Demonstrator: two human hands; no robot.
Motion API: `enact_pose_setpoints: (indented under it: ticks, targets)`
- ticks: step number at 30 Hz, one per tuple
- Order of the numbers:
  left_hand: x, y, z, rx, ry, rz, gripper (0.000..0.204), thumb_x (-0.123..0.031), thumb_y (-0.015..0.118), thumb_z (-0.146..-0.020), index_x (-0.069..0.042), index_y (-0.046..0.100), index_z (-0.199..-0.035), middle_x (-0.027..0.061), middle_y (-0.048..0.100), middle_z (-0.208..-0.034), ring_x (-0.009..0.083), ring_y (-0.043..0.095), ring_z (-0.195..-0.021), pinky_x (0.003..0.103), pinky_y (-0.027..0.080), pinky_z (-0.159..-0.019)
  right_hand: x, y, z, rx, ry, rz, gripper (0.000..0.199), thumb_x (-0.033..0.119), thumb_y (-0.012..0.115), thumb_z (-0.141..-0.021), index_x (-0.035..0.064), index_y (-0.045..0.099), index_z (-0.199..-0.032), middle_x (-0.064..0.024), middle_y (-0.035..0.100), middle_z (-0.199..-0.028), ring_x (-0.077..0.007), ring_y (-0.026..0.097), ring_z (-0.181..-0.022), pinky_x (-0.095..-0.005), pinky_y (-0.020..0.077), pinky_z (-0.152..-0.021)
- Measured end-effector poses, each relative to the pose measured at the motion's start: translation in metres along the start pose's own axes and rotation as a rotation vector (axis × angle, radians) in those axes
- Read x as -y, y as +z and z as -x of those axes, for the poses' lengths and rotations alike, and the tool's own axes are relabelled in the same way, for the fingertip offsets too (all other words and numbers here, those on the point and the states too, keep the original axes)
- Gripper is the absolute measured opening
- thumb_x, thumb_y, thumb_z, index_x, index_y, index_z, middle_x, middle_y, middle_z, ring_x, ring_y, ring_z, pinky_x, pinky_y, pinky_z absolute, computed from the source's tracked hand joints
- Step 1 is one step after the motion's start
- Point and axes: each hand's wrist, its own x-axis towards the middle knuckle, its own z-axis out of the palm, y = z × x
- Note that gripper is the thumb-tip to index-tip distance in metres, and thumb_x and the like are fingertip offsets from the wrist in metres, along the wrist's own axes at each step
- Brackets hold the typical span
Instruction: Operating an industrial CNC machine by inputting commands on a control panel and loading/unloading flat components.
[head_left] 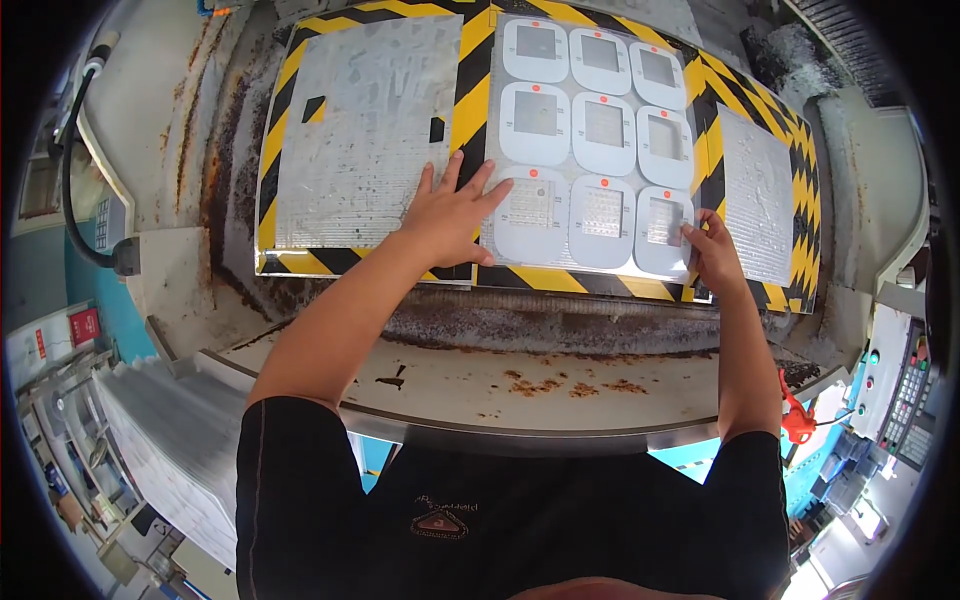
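Note:
A clear sheet [569, 172] printed with rows of pale, rounded-square panels, each with a window and a small red mark, lies on the metal bed. My left hand [445, 218] is spread flat across the sheet's lower left edge and the striped tape strip beside it. The fingers are apart and hold nothing. At the sheet's lower right corner, my right hand [716, 255] pinches the edge between thumb and fingers; part of the grip is hidden. Yellow and black striped tape [545, 279] borders the sheet.
A scuffed grey plate [360, 130] lies left of the sheet, and a smaller one [757, 200] right of it. A rusty ledge [560, 385] runs between me and the bed. An orange-red nozzle-like tool [797, 420] hangs at right, near a control panel [900, 400] with buttons.

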Motion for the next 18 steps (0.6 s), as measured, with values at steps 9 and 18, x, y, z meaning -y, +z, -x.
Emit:
enact_pose_setpoints:
  ticks: [9, 18]
  targets:
    - [0.0000, -0.0005, -0.0011, 0.019, 0.000, 0.006, 0.110, -0.051, 0.085, -0.073, -0.028, 0.024, -0.162, 0.0057, 0.014, -0.171, 0.0383, 0.005, -0.157, 0.061, 0.009, -0.124, -0.0041, -0.0026, -0.0028, -0.004, -0.004, -0.016, 0.027, 0.006, 0.064, -0.098, 0.0072, 0.047, -0.120, -0.0089, 0.070, -0.097, -0.0155, 0.070, -0.086, -0.0288, 0.0584, -0.075]
    - [-0.0008, -0.0027, -0.0009, 0.033, -0.005, -0.003, 0.110, -0.052, 0.084, -0.073, -0.028, 0.025, -0.162, 0.0059, 0.014, -0.171, 0.0383, 0.005, -0.157, 0.061, 0.009, -0.124, -0.0045, -0.0026, -0.0035, -0.006, -0.010, -0.028, 0.029, 0.006, 0.064, -0.097, 0.0067, 0.046, -0.120, -0.0083, 0.070, -0.095, -0.0138, 0.070, -0.082, -0.0260, 0.0581, -0.070]
